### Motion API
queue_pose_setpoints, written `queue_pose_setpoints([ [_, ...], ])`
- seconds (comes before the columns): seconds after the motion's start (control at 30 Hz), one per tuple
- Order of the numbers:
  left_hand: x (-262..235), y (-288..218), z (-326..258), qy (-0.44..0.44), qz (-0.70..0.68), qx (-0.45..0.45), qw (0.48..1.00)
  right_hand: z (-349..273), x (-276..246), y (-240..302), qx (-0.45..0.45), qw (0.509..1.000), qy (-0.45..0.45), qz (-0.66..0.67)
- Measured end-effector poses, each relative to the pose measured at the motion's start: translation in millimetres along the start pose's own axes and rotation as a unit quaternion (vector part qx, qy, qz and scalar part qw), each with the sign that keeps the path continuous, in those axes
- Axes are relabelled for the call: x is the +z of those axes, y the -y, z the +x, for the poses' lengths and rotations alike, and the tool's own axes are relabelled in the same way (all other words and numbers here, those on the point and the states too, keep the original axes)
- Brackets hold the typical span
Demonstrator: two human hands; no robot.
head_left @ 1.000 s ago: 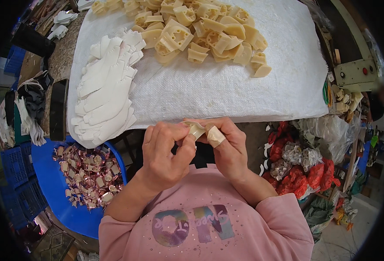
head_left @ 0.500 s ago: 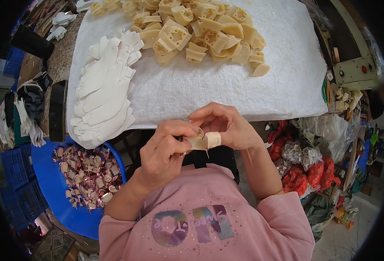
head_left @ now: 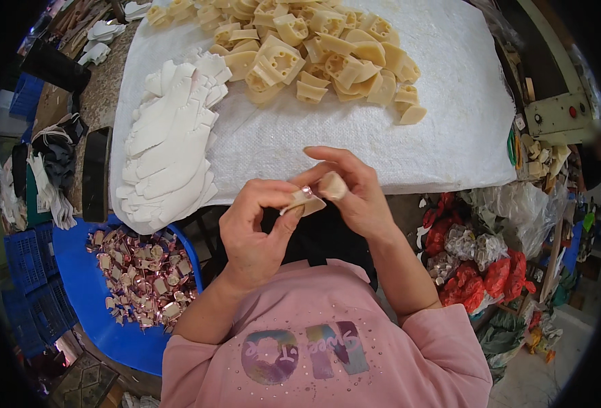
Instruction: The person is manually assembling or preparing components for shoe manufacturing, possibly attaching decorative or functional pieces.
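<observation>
My left hand (head_left: pixel 253 221) pinches a small cream plastic piece (head_left: pixel 308 204) between thumb and fingers, just before the near edge of the table. A shiny pinkish spot shows at the piece's upper end. Beside it, my right hand (head_left: pixel 361 197) has its index finger stretched out and apart from the thumb. A beige wrap (head_left: pixel 332 185) covers that thumb's tip, close to the piece. Another right fingertip reaches behind the piece; whether it touches is hidden. Ahead lies a heap of cream moulded plastic parts (head_left: pixel 338 58), and overlapping flat white pieces (head_left: pixel 168 146) lie at the left.
White woven sheeting (head_left: pixel 382 153) covers the table. At the lower left, a blue tub (head_left: pixel 99 323) contains many shiny pink-and-cream pieces (head_left: pixel 147 275). A dark phone-like slab (head_left: pixel 97 173) lies left of the table. Red plastic bags (head_left: pixel 474 279) and clear plastic are piled at the right.
My hands have drawn slightly apart. The right index finger has lifted and straightened away from the thumb, while the left hand keeps the cream piece, now tilted differently.
</observation>
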State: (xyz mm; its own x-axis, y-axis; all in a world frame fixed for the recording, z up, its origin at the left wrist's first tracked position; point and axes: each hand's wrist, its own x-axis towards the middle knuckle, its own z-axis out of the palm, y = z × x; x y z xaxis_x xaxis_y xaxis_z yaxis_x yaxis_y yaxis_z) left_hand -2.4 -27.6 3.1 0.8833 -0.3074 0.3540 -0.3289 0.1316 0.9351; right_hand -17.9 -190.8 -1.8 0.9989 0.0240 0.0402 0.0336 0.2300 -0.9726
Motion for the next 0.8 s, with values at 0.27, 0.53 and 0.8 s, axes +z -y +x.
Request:
queue_pose_setpoints([
  [0.27,9.2,-6.6,1.6,-0.046,-0.149,-0.145,0.977,-5.9,4.8,4.2,-0.144,0.965,0.002,-0.217],
  [0.53,9.7,-1.1,3.1,-0.046,-0.121,-0.135,0.982,-1.2,8.8,4.5,-0.132,0.974,-0.019,-0.183],
  [0.8,1.1,-6.9,11.6,0.022,0.127,0.046,0.991,-7.7,-2.0,14.5,-0.185,0.958,0.01,-0.221],
])
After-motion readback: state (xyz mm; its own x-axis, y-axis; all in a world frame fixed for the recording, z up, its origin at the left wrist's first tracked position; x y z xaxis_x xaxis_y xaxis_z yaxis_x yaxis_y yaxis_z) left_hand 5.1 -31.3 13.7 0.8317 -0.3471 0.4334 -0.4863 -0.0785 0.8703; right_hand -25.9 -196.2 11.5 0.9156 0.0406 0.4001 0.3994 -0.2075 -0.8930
